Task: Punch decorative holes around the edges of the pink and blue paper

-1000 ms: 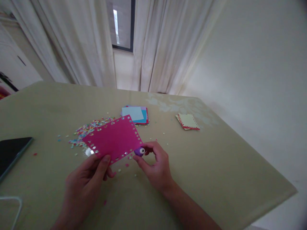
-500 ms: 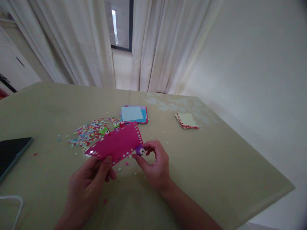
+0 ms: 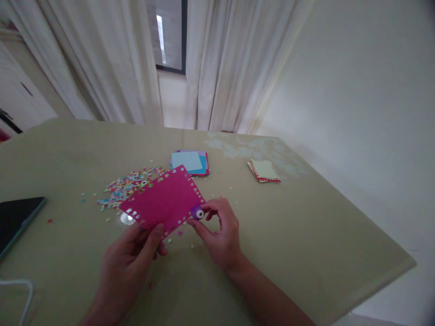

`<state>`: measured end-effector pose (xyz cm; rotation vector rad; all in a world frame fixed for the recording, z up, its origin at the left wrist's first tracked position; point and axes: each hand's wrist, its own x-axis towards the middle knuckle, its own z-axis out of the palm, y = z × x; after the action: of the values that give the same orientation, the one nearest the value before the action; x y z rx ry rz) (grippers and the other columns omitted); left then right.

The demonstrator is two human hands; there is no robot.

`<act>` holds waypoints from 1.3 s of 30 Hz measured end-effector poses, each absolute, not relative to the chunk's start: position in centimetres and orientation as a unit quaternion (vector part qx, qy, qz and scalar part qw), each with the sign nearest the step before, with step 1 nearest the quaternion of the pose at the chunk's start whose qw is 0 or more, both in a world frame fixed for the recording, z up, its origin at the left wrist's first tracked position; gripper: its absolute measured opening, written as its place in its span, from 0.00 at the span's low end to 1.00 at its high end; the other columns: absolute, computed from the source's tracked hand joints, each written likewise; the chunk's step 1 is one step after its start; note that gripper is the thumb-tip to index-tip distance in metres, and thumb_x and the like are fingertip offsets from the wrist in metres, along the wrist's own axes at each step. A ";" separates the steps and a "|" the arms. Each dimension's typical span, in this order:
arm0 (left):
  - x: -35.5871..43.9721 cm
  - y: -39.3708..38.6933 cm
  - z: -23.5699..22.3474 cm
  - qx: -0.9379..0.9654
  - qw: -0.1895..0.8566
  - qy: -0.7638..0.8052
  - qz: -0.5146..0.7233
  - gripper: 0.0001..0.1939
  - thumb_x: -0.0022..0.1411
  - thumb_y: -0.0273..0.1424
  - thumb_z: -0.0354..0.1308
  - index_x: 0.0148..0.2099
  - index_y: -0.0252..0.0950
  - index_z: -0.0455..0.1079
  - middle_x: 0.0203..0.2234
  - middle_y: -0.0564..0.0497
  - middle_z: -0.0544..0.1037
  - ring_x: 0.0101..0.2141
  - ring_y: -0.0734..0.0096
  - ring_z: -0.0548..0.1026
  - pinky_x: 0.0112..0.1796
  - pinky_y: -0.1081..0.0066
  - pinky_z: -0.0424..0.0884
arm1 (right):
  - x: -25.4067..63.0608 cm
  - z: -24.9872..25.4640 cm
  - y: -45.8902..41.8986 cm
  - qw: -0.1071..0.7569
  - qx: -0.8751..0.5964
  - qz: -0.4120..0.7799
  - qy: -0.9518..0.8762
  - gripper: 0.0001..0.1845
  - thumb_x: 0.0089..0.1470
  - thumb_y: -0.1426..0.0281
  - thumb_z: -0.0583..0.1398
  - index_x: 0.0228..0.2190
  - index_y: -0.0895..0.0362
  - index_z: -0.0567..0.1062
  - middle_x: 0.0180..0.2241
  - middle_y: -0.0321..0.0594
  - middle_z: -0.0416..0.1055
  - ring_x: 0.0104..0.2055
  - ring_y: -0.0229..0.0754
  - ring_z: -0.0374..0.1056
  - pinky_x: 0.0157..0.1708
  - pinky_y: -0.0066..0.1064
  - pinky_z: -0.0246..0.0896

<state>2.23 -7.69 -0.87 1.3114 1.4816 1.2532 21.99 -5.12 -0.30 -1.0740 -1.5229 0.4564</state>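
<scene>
My left hand (image 3: 131, 260) pinches the near edge of a magenta paper sheet (image 3: 163, 199) whose border is punched with small holes. The sheet is held tilted above the beige table (image 3: 306, 235). My right hand (image 3: 219, 231) grips a small purple paper punch (image 3: 197, 212) at the sheet's right corner, fingers curled round it. A pile of coloured paper bits (image 3: 127, 186) lies on the table just behind the sheet.
A stack of coloured papers (image 3: 190, 162) lies behind the sheet, and a smaller stack of punched cards (image 3: 265, 171) sits to the right. A dark tablet (image 3: 15, 219) rests at the left edge, a white cable (image 3: 20, 290) near it. Curtains hang behind the table.
The magenta sheet dipped flat half a second ago, showing green and red punches behind it, and is now tilted up again, hiding them. Both hands stayed in place.
</scene>
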 end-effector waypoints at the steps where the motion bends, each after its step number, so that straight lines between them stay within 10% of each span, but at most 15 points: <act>1: 2.2 -7.6 -1.0 0.521 0.395 0.579 0.487 0.16 0.65 0.49 0.64 0.35 0.41 0.75 0.18 0.59 0.77 0.20 0.73 0.72 0.24 0.77 0.69 | 22.0 -0.3 -5.1 0.575 -0.456 0.192 -0.652 0.16 0.54 0.69 0.75 0.42 0.52 0.78 0.39 0.37 0.73 0.35 0.40 0.68 0.37 0.33 0.68; 8: 1.5 -7.1 -1.5 0.563 0.400 0.570 0.445 0.18 0.64 0.49 0.64 0.33 0.39 0.76 0.18 0.56 0.78 0.20 0.69 0.76 0.23 0.76 0.71 | 21.7 -0.9 -5.0 0.595 -0.472 0.335 -0.559 0.14 0.55 0.67 0.73 0.43 0.49 0.81 0.52 0.42 0.67 0.49 0.44 0.71 0.42 0.32 0.72; 24: 2.0 -6.5 0.2 0.583 0.440 0.539 0.421 0.14 0.62 0.42 0.63 0.30 0.38 0.77 0.17 0.54 0.77 0.19 0.69 0.75 0.20 0.76 0.70 | 21.5 -0.8 -4.1 0.581 -0.408 0.612 -0.348 0.20 0.52 0.55 0.73 0.35 0.53 0.72 0.29 0.31 0.74 0.29 0.36 0.70 0.31 0.28 0.70; 31: 1.9 -6.1 0.0 0.572 0.451 0.541 0.421 0.12 0.61 0.41 0.65 0.32 0.38 0.78 0.16 0.56 0.76 0.20 0.69 0.76 0.21 0.77 0.71 | 21.6 -0.2 -4.4 0.575 -0.401 0.672 -0.239 0.37 0.41 0.67 0.79 0.51 0.49 0.72 0.41 0.36 0.82 0.40 0.41 0.78 0.44 0.33 0.75; 39: 1.7 -6.0 -0.1 0.574 0.459 0.532 0.421 0.12 0.62 0.41 0.65 0.34 0.39 0.80 0.16 0.56 0.76 0.19 0.68 0.76 0.21 0.76 0.70 | 21.7 0.0 -4.1 0.519 -0.379 0.732 -0.225 0.22 0.40 0.63 0.80 0.36 0.59 0.85 0.42 0.40 0.83 0.39 0.38 0.77 0.50 0.30 0.74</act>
<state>1.67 -5.98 -0.14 1.4123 1.3089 1.0368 21.74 -4.12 0.03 -0.9092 -0.5391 1.7565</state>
